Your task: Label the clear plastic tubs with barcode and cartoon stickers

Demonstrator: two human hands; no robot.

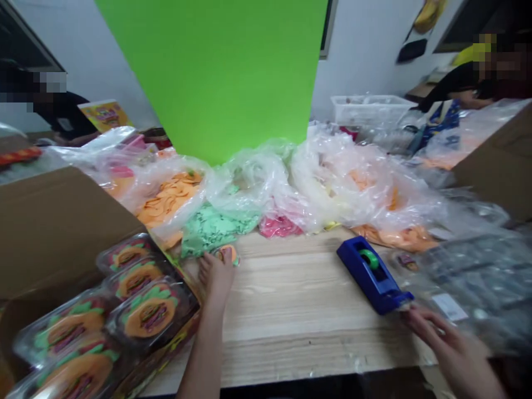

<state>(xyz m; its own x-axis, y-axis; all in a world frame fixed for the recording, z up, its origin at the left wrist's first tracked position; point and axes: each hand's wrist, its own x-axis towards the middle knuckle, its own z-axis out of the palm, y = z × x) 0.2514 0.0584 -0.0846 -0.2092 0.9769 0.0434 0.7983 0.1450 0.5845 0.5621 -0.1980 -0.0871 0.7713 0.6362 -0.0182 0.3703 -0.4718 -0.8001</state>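
My left hand point(218, 272) is at the far left part of the table, fingers curled and thumb over a small round burger pack point(235, 256) with orange and green in it. The hand partly covers this pack, beside a bag of green pieces point(218, 227). On the right, a blue tape dispenser point(366, 277) with a green core stands on the table. My right hand point(449, 338) is at its cutter end, thumb and fingertips pinched together on the end of the tape point(405, 305). The tape itself is hard to make out.
An open cardboard box point(70, 221) at left holds several clear burger packs point(149, 316). Plastic bags of orange pieces point(170, 197) and pink pieces point(280, 224) line the back. Clear plastic trays point(477, 271) lie at right. A green panel point(224, 72) stands behind; people work at both sides.
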